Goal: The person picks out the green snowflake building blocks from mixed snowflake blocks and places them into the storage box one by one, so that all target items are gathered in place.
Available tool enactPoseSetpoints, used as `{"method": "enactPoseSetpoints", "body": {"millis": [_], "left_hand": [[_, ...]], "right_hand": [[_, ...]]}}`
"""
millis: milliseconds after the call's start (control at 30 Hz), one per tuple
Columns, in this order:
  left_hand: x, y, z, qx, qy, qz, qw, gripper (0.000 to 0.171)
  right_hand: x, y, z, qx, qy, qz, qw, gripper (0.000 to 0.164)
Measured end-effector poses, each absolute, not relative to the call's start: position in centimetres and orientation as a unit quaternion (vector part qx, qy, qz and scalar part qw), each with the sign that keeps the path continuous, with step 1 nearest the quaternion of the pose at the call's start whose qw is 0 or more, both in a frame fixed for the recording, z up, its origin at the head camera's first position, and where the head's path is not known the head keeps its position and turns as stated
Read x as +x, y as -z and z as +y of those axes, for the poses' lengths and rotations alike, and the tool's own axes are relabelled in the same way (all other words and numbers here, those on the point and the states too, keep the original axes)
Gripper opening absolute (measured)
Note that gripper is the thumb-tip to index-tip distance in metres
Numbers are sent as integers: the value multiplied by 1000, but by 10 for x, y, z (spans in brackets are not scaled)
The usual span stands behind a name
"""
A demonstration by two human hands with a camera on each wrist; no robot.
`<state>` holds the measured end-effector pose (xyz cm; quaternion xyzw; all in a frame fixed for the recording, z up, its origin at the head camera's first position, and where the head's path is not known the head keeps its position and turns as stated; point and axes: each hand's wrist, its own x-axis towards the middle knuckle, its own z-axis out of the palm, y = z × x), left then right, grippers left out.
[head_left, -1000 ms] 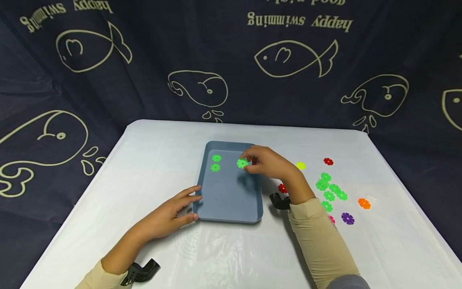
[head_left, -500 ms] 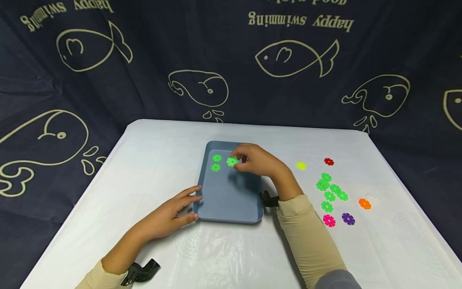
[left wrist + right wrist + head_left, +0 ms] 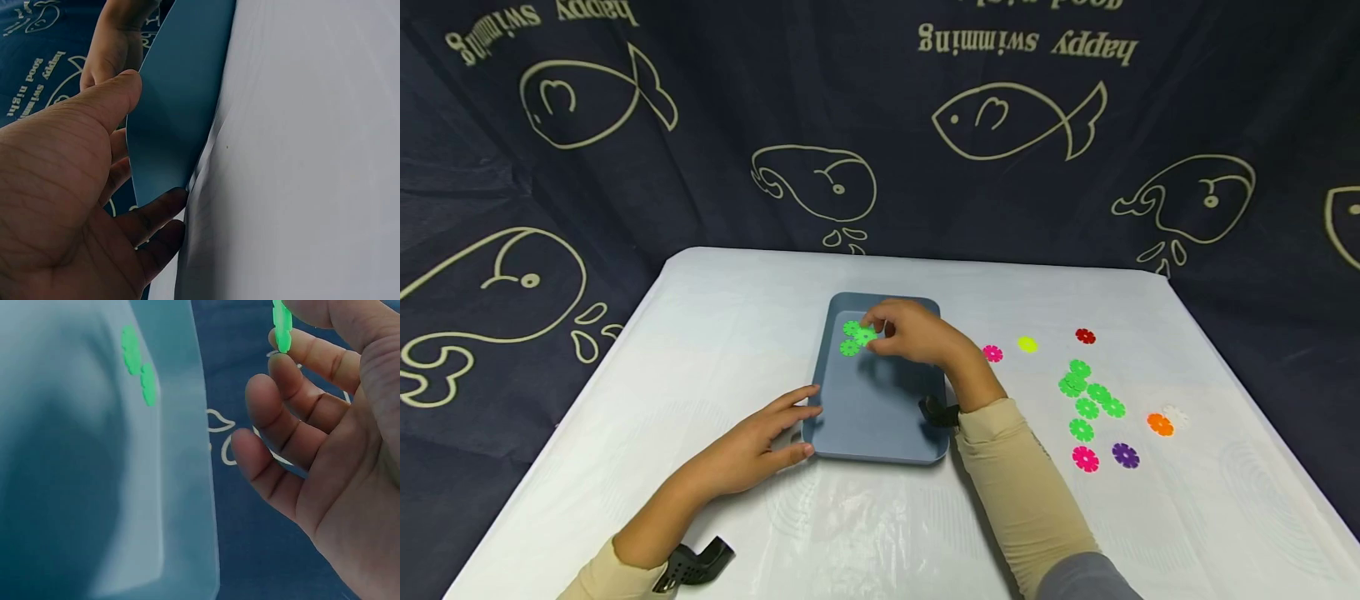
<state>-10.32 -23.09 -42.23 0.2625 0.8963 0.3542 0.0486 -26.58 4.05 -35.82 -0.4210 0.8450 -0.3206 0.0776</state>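
Observation:
My right hand (image 3: 910, 332) pinches a green notched building disc (image 3: 866, 337) between thumb and finger, over the upper left of the grey-blue tray (image 3: 880, 417). In the right wrist view the held disc (image 3: 282, 328) is seen edge-on. Two more green discs lie on the tray floor, a far one (image 3: 852, 328) and a nearer one (image 3: 849, 347); the held disc overlaps them in the head view. At the tray's left side, my left hand (image 3: 741, 457) has its fingers spread and rests their tips on the rim, thumb near the front corner.
Right of the tray, several loose green discs (image 3: 1087, 408) lie in a cluster on the white table (image 3: 737, 317). Around them are pink (image 3: 1086, 458), purple (image 3: 1125, 455), orange (image 3: 1160, 424), white (image 3: 1176, 416), yellow (image 3: 1027, 344) and red (image 3: 1086, 336) discs. Another pink disc (image 3: 992, 353) lies beside the right wrist.
My right hand has carried the green disc leftward across the tray to the two discs lying there. The left hand and tray have stayed put.

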Motion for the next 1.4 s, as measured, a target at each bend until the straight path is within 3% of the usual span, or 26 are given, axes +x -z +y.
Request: {"method": "enactPoseSetpoints", "body": {"millis": [667, 1400], "left_hand": [[-104, 425, -231, 271, -349, 896, 39, 59], [-105, 426, -232, 265, -351, 897, 42, 60]], "right_hand": [[-271, 378, 18, -418, 299, 853, 87, 26], [-272, 404, 8, -408, 292, 848, 170, 25]]}}
